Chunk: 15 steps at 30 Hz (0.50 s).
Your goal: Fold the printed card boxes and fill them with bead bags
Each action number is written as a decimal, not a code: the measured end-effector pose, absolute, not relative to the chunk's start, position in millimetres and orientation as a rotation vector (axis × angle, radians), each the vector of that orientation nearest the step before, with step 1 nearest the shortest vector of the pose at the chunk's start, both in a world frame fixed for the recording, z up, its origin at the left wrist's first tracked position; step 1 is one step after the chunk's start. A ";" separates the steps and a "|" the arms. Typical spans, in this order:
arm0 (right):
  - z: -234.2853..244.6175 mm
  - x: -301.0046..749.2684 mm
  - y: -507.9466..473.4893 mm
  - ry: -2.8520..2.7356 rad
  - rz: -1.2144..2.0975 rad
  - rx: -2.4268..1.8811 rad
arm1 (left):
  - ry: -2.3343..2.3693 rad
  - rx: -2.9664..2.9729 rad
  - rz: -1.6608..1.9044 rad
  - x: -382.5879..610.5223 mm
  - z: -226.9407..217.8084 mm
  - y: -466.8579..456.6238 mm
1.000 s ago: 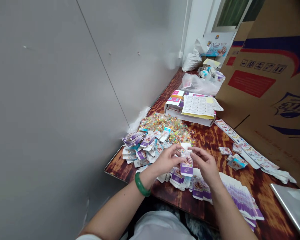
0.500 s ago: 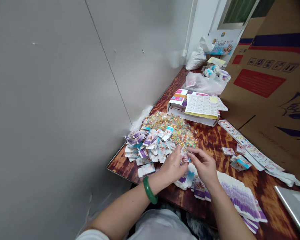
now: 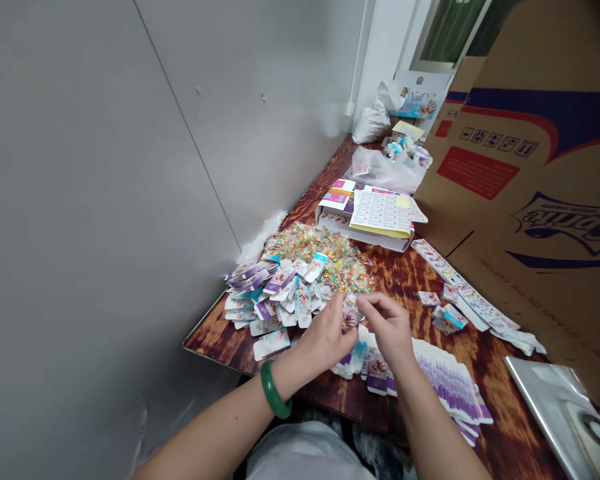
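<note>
The left hand (image 3: 327, 340) is pinching a little box (image 3: 350, 313) in its grip. The right hand (image 3: 393, 327) is touching the box's top corner, but its fingertips are hiding whether its grip is pinching too. The box is sitting between both hands, over the worktop (image 3: 397, 270). A pile of boxes (image 3: 287, 293) is lying to the left, and shiny bright packets (image 3: 325, 250) are lying behind it.

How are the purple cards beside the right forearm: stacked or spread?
Spread: the purple cards overlap in a long row, with many edges showing.
</note>
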State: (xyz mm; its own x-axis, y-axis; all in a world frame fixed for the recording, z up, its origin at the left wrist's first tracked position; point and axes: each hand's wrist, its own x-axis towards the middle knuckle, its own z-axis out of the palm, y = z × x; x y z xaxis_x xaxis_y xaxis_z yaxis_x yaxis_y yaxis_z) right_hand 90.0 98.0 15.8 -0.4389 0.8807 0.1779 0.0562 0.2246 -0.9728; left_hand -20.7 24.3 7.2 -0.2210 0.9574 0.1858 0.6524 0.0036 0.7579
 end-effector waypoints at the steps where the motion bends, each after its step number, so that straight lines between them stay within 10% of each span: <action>1: 14.8 90.0 96.8 -1.748 1.239 -0.823 | 1.912 1.623 1.069 -21.2 10.1 24.3; 15: 17.7 95.2 101.8 -2.136 0.900 -0.536 | 1.991 1.638 1.000 -45.0 29.6 17.3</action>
